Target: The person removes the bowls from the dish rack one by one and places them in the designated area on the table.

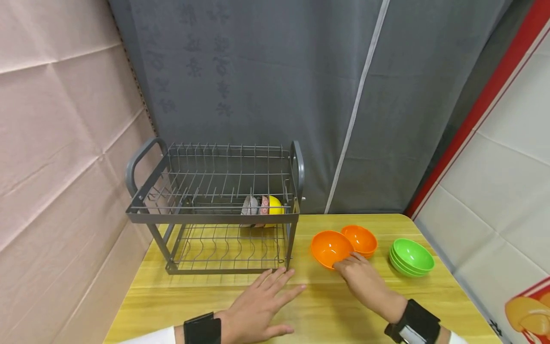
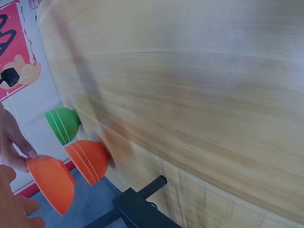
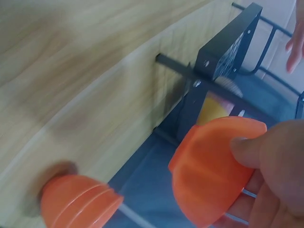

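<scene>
Right hand pinches the orange bowl's near rim.

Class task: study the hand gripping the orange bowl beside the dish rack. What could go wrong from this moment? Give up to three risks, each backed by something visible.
1. The right hand pinches the orange bowl only at its rim, so it might slip or tip.
2. That bowl sits close against the second orange bowl; lifting could knock it.
3. The dish rack stands near; the bowl may strike its frame.
</scene>
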### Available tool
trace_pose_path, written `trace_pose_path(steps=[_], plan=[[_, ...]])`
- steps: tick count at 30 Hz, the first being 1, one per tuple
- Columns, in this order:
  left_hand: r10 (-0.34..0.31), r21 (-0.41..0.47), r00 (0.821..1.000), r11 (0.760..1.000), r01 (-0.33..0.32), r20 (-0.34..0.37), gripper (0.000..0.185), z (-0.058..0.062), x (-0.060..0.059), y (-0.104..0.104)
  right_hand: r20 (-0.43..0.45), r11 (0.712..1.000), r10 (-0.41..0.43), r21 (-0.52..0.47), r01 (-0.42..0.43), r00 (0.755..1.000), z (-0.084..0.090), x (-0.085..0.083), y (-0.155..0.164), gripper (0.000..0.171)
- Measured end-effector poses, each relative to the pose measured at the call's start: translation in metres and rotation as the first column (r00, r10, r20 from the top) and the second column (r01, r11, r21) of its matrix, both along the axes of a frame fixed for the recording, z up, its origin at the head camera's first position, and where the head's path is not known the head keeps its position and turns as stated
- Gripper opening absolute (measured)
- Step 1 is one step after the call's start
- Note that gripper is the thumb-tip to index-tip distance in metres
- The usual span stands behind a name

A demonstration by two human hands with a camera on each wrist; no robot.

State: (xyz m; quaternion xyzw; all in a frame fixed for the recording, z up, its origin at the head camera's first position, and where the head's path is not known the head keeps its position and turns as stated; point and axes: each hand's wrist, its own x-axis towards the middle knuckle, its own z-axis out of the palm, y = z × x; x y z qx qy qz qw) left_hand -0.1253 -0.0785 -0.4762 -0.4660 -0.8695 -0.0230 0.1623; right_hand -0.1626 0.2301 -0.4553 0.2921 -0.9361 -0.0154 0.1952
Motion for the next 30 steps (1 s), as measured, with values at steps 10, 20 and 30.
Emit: trace_pose_path(steps=[10, 20, 30], plan=[[-0.034, -0.029, 0.999, 0.999, 0.035, 0.032, 0.079, 0.0, 0.005, 0.007, 0.019, 0.99, -0.124, -0.065, 0.125, 0.992, -0.007, -0.02, 0.027, 0.023], [-0.041, -0.028, 0.998, 0.999, 0.042, 0.044, 0.078, -0.001, 0.007, 0.006, 0.032, 0.982, -0.183, -0.049, 0.185, 0.983, -0.013, -0.041, 0.051, 0.025], [-0.043, -0.02, 0.998, 0.999, 0.044, 0.048, 0.078, -0.001, 0.01, 0.005, 0.069, 0.978, -0.2, -0.044, 0.203, 0.977, -0.03, -0.055, 0.063, 0.025]])
